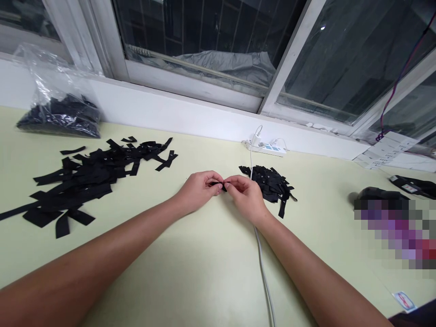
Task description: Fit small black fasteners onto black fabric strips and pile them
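Both hands meet above the pale yellow-green table (211,240), near the middle of the view. My left hand (200,190) pinches one end of a small black strip (224,186), and my right hand (245,195) pinches the other end, fingertips nearly touching. Part of the strip is hidden by the fingers. A large loose pile of black fabric strips (91,175) spreads out on the left. Just beyond my right hand lies a smaller pile of black strips (272,184).
A clear plastic bag (61,113) of black pieces stands at the back left. A white cable (262,268) runs under my right forearm from a power strip (269,147). Stacked white boxes (384,150), a black item (413,186) and a pixelated area are at right.
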Tool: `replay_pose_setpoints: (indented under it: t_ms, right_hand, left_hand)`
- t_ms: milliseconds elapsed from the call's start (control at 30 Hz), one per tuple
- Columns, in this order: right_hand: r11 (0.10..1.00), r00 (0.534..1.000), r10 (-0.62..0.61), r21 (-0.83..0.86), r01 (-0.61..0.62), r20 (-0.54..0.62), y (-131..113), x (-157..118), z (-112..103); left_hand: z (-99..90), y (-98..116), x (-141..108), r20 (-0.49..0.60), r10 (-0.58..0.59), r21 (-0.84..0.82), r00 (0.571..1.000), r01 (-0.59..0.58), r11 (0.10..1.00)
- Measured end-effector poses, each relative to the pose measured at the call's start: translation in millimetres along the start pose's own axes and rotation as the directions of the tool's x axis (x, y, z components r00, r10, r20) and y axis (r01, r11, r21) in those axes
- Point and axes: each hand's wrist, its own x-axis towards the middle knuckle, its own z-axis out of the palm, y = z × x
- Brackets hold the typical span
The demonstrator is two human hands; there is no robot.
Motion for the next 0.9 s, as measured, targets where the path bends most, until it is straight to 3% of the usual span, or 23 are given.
replay_pose_setpoints:
  t_ms: [200, 567, 900]
  right_hand:
    - [0.996, 0.999, -0.032, -0.084, 0.033, 0.018, -5.1, -4.6, 2.3]
    - [0.978, 0.999, -0.049, -0.203, 0.048, 0.003, -5.2, -2.8, 2.1]
    - [0.988, 0.998, 0.007, -0.155, -0.016, -0.058, -3.0, 1.8, -3.4]
  left_hand:
    - [-0.9, 6.4, -0.8, -0.021, -0.046, 0.026, 0.999, 0.047, 0.999]
    - [-1.2, 6.0, 0.3, 0.003, -0.078, -0.111, 0.997, 0.078, 0.991]
    - [-4.5, 5.1, 0.4, 0.036, -0.068, 0.009, 0.997, 0.068, 0.998]
